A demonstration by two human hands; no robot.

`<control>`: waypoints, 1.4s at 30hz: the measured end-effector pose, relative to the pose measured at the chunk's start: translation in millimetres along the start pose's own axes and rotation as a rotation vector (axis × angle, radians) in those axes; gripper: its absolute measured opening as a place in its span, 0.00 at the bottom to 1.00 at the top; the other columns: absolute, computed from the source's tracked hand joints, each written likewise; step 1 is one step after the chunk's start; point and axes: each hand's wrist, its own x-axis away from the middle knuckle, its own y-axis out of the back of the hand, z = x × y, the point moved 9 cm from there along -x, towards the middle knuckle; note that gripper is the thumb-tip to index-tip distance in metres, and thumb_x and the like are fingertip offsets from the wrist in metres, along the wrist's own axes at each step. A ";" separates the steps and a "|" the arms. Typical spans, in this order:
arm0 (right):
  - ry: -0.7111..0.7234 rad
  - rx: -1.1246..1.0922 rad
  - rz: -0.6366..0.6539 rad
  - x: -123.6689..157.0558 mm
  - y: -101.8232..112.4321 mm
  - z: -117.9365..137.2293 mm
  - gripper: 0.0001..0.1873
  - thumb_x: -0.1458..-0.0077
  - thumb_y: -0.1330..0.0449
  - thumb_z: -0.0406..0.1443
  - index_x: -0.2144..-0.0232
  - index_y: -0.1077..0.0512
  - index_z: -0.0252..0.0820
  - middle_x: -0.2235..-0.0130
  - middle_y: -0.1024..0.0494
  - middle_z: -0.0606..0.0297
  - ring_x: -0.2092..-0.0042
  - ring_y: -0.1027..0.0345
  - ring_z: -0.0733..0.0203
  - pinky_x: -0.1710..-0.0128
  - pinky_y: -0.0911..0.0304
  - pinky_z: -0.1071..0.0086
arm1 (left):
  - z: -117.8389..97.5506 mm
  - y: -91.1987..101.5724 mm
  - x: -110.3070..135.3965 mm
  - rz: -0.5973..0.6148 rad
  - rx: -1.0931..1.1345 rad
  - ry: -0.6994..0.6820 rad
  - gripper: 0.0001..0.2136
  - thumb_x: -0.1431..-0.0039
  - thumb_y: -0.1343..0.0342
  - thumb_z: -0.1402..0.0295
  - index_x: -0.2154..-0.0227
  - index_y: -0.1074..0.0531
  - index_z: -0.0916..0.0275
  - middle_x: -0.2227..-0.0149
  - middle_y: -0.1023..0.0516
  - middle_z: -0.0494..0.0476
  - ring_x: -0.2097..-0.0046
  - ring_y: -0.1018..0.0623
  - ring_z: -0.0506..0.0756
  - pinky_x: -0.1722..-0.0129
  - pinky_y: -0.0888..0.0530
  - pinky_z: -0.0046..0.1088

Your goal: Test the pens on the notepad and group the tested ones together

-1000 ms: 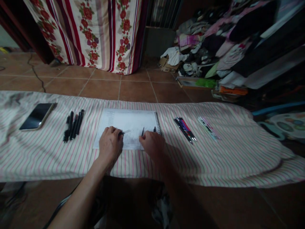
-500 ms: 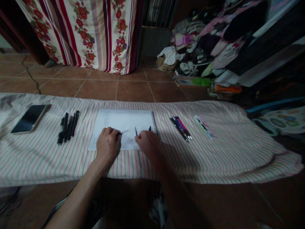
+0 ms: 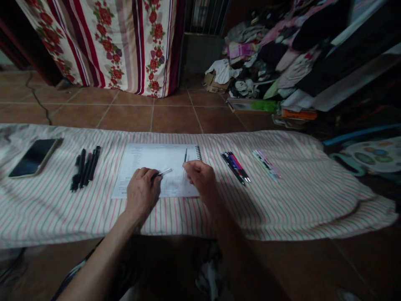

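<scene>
A spiral notebook (image 3: 150,151) with a marked page lies open on the striped cloth. My left hand (image 3: 142,186) rests on its lower part, fingers closed on a black pen part with a clear tube (image 3: 166,171) that points right. My right hand (image 3: 202,175) is over the notebook's right side. Between its pinched thumb and fingers is a thin dark pen refill (image 3: 186,154), its upper end pointing up; a fine length shows below the fingers. The two pen parts are apart.
Several black pens (image 3: 84,169) and a phone (image 3: 34,156) lie to the left. On the right are a bundle of dark and coloured pens (image 3: 234,166) and several pale pens (image 3: 266,164). Beyond the cloth's far edge is a tiled floor (image 3: 175,117) with piled clothes (image 3: 257,54).
My right hand has lifted and turned, and the refill in it now stands higher and farther right. The clear tube in my left hand shows more plainly. The view has shifted slightly.
</scene>
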 end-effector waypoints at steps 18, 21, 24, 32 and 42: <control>0.006 -0.256 -0.190 -8.1 22.7 -17.5 0.13 0.52 0.42 0.43 0.77 0.31 0.38 0.78 0.25 0.67 0.79 0.29 0.65 0.84 0.38 0.78 | -32.4 -6.3 10.4 0.029 0.192 -0.099 0.11 0.38 0.53 0.66 0.61 0.28 0.63 0.63 0.24 0.59 0.60 0.27 0.57 0.59 0.29 0.34; 0.016 -0.233 -0.189 -7.4 22.7 -15.2 0.13 0.51 0.42 0.43 0.77 0.31 0.38 0.78 0.24 0.67 0.78 0.29 0.65 0.83 0.36 0.77 | -29.5 -5.5 10.8 0.013 0.214 -0.076 0.11 0.38 0.53 0.65 0.61 0.27 0.63 0.63 0.24 0.59 0.59 0.27 0.57 0.59 0.29 0.34; 0.020 -0.213 -0.172 -6.2 20.0 -13.0 0.13 0.51 0.43 0.43 0.76 0.30 0.38 0.78 0.24 0.67 0.78 0.28 0.64 0.81 0.34 0.75 | -25.2 -5.7 9.8 0.013 0.217 -0.045 0.12 0.39 0.53 0.64 0.61 0.27 0.63 0.63 0.24 0.58 0.59 0.26 0.57 0.59 0.29 0.34; 0.003 -0.260 -0.159 -4.5 15.8 -12.7 0.12 0.51 0.42 0.42 0.76 0.31 0.38 0.78 0.24 0.67 0.77 0.28 0.64 0.80 0.32 0.76 | -26.5 -5.8 9.4 0.054 0.222 -0.021 0.12 0.39 0.53 0.64 0.62 0.27 0.62 0.62 0.24 0.58 0.59 0.26 0.57 0.59 0.28 0.34; 0.028 -0.247 -0.182 -2.1 17.0 -10.0 0.13 0.52 0.42 0.43 0.76 0.31 0.38 0.79 0.24 0.67 0.78 0.28 0.64 0.82 0.33 0.76 | -25.8 -6.9 9.4 0.055 0.243 -0.016 0.12 0.39 0.53 0.64 0.61 0.27 0.62 0.63 0.24 0.58 0.59 0.26 0.57 0.59 0.28 0.34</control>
